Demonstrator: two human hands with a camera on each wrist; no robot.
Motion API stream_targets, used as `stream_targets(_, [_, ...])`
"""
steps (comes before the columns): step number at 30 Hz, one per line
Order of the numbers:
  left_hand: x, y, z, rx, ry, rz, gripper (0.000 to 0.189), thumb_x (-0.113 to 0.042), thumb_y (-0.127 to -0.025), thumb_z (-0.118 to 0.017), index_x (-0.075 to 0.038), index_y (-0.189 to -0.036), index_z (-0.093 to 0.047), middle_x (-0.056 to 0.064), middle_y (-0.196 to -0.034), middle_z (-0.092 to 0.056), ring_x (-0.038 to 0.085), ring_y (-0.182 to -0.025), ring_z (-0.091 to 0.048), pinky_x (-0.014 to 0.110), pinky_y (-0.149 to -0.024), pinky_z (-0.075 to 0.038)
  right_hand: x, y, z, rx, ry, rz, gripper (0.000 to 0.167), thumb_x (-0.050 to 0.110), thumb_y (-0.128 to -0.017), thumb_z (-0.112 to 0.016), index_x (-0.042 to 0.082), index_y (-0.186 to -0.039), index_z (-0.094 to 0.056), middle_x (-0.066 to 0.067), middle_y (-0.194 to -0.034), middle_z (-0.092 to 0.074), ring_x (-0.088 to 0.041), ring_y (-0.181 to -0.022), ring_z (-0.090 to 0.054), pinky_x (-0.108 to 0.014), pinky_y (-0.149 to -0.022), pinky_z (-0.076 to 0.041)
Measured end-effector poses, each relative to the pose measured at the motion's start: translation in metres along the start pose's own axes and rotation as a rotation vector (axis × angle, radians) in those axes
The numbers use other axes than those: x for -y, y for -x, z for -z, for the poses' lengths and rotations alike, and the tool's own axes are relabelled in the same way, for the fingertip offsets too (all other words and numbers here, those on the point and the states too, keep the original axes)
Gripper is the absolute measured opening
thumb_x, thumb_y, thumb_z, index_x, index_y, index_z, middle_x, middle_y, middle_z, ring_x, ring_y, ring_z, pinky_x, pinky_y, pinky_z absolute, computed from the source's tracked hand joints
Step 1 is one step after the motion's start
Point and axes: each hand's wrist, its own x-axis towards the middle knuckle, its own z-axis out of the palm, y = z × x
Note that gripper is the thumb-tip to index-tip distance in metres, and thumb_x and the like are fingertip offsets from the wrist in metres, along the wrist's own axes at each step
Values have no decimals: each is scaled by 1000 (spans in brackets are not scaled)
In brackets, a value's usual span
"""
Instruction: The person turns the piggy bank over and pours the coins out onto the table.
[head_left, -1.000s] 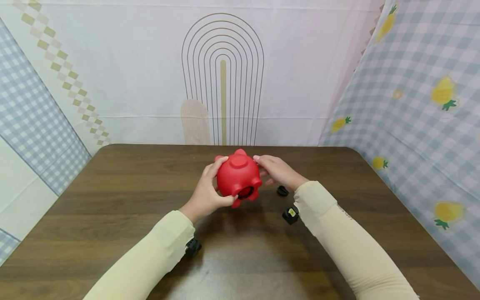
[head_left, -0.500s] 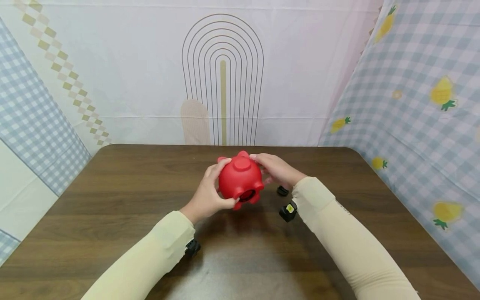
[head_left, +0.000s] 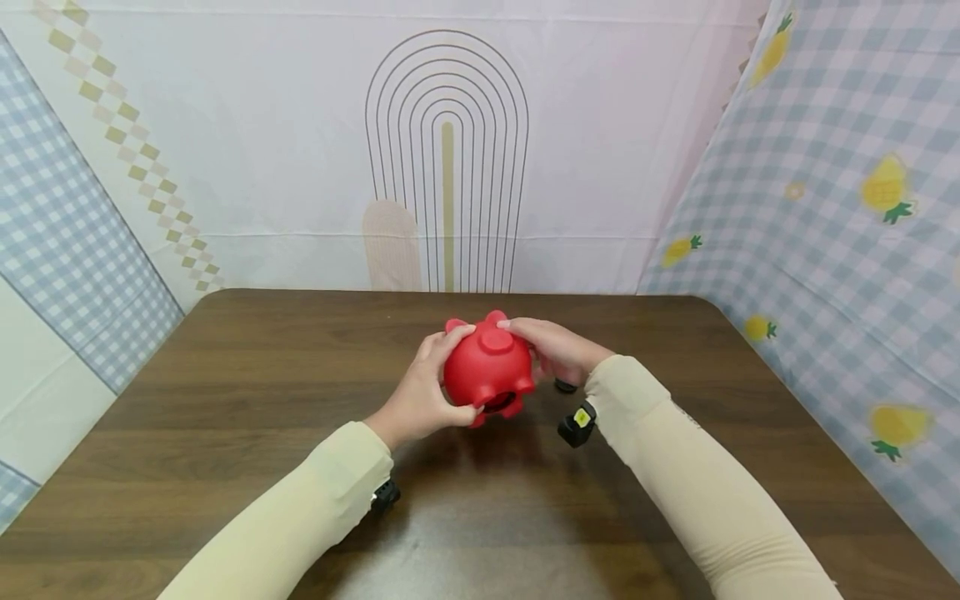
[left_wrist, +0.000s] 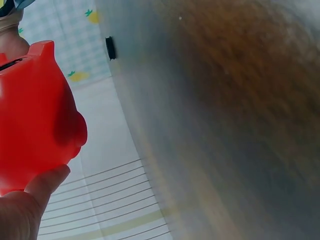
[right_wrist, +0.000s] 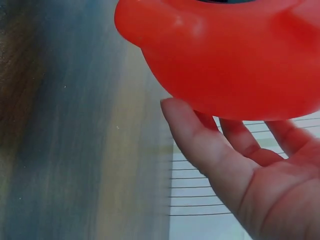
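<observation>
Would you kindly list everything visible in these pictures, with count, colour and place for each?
Red plastic piggy bank: one, red, held above the middle of the table between both hands, its underside with a dark round opening turned toward the camera.
Small black round cap: one, black, on the table just behind the right wrist.
Brown wooden table: one, dark brown, filling the lower half of the head view.
Backdrop cloths: white with arch lines behind, blue check on the left, blue check with yellow pineapples on the right.
Wrist cameras: two, black, one under each forearm.
Sleeves: two, cream.
Left hand: grips the bank's left side.
Right hand: holds the bank's right side.
</observation>
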Motion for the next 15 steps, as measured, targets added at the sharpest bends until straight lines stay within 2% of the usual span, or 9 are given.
stream_targets(4, [-1, 1, 0, 10, -9, 1, 93, -13, -61, -84, -29, -141, -40, 8, -137, -37, 28, -121, -44, 41, -83, -56, -4, 1, 1, 35, -38, -1, 52, 42, -98, -42, 4, -133, -46, -9, -108, -60, -21, -79, -64, -34, -64, -57])
stream_targets(9, [-3, 1, -2, 18, 5, 3, 92, -13, -63, -83, -30, -142, -39, 8, -138, -36, 28, -121, -44, 40, -84, -56, -7, 2, 1, 64, -107, -5, 55, 43, -97, -42, 6, -138, -40, -11, -120, -56, -23, -90, -64, -36, -69, -57])
stream_targets(15, [-3, 1, -3, 10, -1, -18, 91, -12, -64, -82, -29, -142, -40, 10, -138, -36, 30, -122, -43, 42, -84, -55, -11, 1, -1, 56, -161, 13, 56, 42, -96, -44, 8, -140, -38, -10, -122, -55, -24, -96, -64, -36, -74, -57])
